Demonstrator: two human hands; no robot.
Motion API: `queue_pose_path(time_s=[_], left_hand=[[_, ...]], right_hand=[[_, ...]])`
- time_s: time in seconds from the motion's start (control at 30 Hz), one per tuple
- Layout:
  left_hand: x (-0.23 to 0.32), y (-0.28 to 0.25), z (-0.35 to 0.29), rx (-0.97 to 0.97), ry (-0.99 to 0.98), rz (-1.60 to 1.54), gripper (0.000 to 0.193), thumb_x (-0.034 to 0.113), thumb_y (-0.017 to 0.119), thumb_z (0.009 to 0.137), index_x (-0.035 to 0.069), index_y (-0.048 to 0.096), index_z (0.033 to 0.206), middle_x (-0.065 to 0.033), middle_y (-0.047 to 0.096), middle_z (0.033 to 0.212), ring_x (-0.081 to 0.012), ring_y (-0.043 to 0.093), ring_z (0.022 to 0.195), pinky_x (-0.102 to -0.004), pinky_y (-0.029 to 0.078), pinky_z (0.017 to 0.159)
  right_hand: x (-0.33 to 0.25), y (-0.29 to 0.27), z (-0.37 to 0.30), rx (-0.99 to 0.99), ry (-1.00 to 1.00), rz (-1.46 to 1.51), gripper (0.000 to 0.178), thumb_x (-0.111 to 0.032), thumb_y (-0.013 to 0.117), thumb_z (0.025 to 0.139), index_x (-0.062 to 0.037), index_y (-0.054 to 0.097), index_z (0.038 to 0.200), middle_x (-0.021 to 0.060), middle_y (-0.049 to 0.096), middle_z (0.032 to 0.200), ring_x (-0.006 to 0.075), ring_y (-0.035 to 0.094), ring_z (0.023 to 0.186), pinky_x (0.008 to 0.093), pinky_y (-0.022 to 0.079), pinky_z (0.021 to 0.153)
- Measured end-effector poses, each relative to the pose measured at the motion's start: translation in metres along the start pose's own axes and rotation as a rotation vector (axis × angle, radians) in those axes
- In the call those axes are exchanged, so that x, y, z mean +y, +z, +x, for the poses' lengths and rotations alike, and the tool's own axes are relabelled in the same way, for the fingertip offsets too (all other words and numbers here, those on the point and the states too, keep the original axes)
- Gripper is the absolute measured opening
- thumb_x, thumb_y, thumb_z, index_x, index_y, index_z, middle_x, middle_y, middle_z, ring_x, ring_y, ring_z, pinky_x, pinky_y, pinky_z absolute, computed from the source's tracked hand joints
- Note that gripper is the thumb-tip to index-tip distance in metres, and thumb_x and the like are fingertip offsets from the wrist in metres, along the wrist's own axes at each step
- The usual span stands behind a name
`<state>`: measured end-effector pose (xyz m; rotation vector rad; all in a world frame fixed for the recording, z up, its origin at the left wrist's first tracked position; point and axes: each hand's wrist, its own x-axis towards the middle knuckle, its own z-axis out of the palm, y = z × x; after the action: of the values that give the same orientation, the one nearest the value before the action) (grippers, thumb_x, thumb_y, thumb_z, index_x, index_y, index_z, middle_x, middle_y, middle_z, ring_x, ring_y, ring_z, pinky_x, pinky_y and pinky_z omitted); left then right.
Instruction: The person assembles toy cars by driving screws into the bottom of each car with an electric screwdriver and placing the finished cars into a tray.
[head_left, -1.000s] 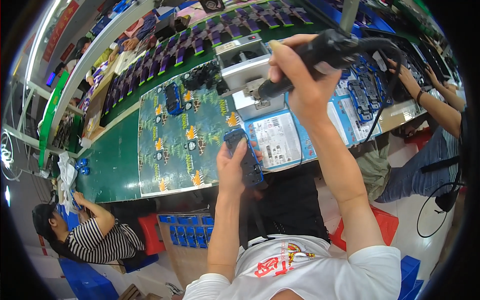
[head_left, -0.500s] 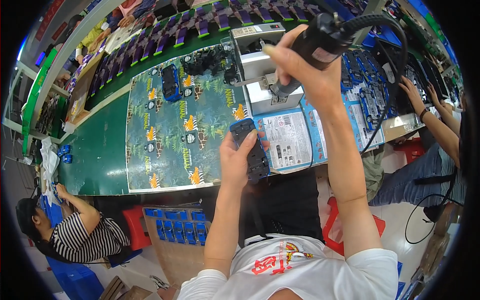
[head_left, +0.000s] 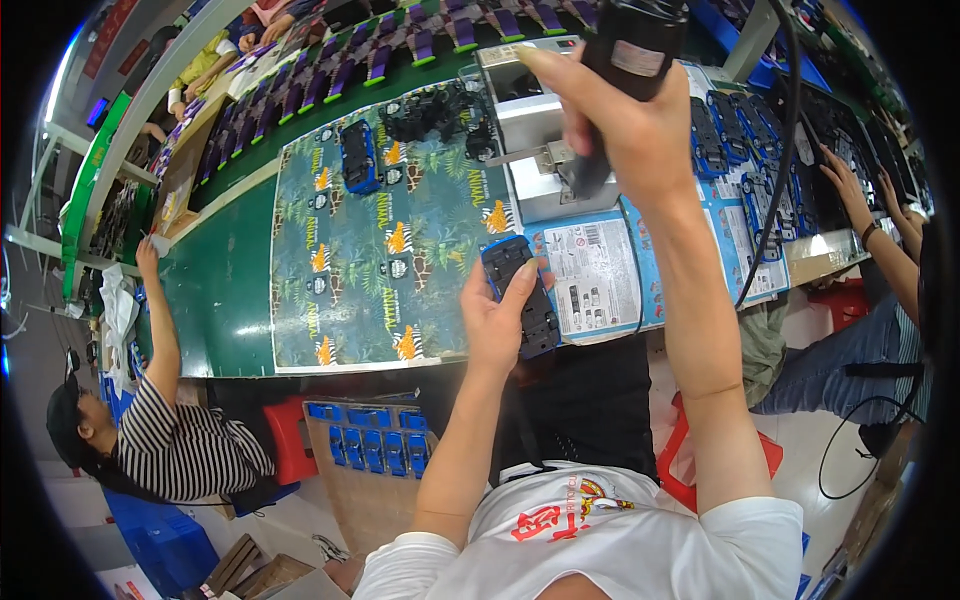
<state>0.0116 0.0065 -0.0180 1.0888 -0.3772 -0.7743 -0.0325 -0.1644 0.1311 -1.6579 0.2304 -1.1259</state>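
Observation:
My left hand (head_left: 494, 325) grips a blue toy car (head_left: 522, 300) near the table's front edge, its black underside turned up and the thumb lying across it. My right hand (head_left: 640, 150) is wrapped round a black electric screwdriver (head_left: 635, 55), its cable running off to the right. The screwdriver's lower end points down beside the metal bracket of a silver box-shaped machine (head_left: 545, 125); whether its tip touches the bracket I cannot tell. A second blue toy car (head_left: 358, 158) lies underside up on the patterned sheet (head_left: 345, 270), next to a heap of black parts (head_left: 425, 115).
Purple and green pieces (head_left: 420, 45) line the back. Several blue cars (head_left: 765, 205) lie at right, near a co-worker's hand (head_left: 850, 190). At left sits a person in a striped shirt (head_left: 190, 445). A board of blue car pieces (head_left: 372, 452) stands below the table edge.
The view has shifted slightly. My right hand has turned the screwdriver a little at the machine, while the left keeps hold of the car. The person at left has stretched an arm toward the back.

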Motion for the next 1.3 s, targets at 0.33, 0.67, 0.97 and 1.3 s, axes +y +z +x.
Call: queue_pose_path(time_s=[0.33, 0.67, 0.97, 1.3], left_hand=[[0.002, 0.002, 0.001, 0.006, 0.007, -0.038, 0.025, 0.008, 0.070, 0.090, 0.001, 0.061, 0.112, -0.0077, 0.070, 0.099, -0.0131, 0.067, 0.082, -0.0280, 0.057, 0.072], [0.003, 0.006, 0.001, 0.025, 0.055, -0.057, 0.023, 0.007, 0.072, 0.088, 0.001, 0.062, 0.108, -0.0066, 0.069, 0.089, -0.0102, 0.066, 0.076, -0.0253, 0.055, 0.068], [0.001, 0.003, 0.003, 0.013, 0.069, -0.023, 0.021, 0.004, 0.070, 0.088, 0.000, 0.063, 0.107, -0.0065, 0.069, 0.089, -0.0099, 0.065, 0.076, -0.0257, 0.055, 0.069], [0.005, 0.005, 0.000, 0.010, 0.127, 0.083, 0.027, 0.001, 0.069, 0.086, -0.005, 0.062, 0.111, -0.0062, 0.069, 0.095, -0.0087, 0.064, 0.083, -0.0251, 0.053, 0.075]], right_hand=[[-0.027, -0.002, -0.066, 0.010, -0.116, 0.660, 0.016, -0.017, 0.059, 0.092, -0.0028, 0.051, 0.093, 0.0068, 0.052, 0.066, 0.0145, 0.049, 0.051, 0.0299, 0.045, 0.054], [-0.013, 0.022, -0.077, 0.023, -0.036, 0.475, 0.016, -0.014, 0.061, 0.091, -0.0044, 0.049, 0.088, 0.0073, 0.051, 0.065, 0.0142, 0.048, 0.052, 0.0319, 0.047, 0.056], [-0.013, 0.017, -0.075, -0.097, -0.132, 0.340, 0.018, -0.013, 0.062, 0.089, -0.0041, 0.048, 0.087, 0.0077, 0.052, 0.067, 0.0144, 0.049, 0.055, 0.0318, 0.047, 0.060], [-0.008, 0.024, -0.080, -0.151, -0.089, 0.326, 0.017, -0.010, 0.063, 0.086, -0.0048, 0.047, 0.090, 0.0068, 0.052, 0.068, 0.0149, 0.050, 0.056, 0.0308, 0.046, 0.057]])
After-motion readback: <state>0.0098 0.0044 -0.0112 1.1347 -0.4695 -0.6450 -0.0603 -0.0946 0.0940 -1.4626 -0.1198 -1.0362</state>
